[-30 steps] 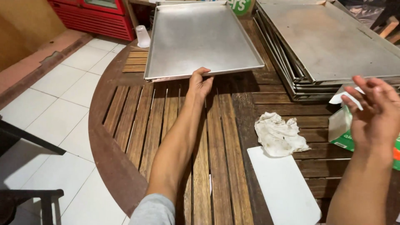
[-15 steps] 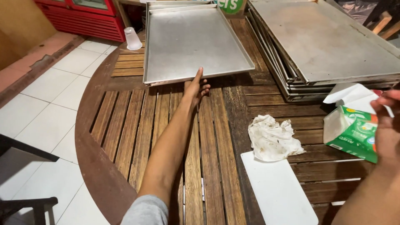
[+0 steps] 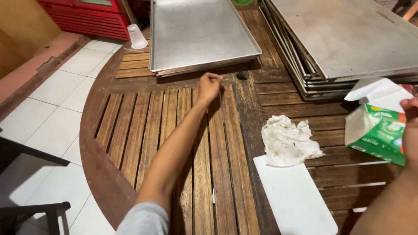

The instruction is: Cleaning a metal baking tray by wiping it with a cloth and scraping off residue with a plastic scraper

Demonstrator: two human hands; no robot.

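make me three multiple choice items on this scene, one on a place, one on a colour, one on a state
1. Where does the crumpled white cloth lie?
A. on the single metal tray
B. on the wooden slat table, at the far end of the white board
C. on the floor tiles

2. What colour is most of the tissue pack in the right hand?
A. green
B. blue
C. black

3. How is the left hand?
A. flat on the tray
B. gripping the cup
C. closed in a loose fist, just short of the tray's near edge

Answers:
1 B: the cloth rests on the table, overlapping the top of the white board.
2 A: its sides are green, with a white tissue sticking up.
3 C: the fingers are curled and the metal tray lies beyond them, with nothing seen in the hand.
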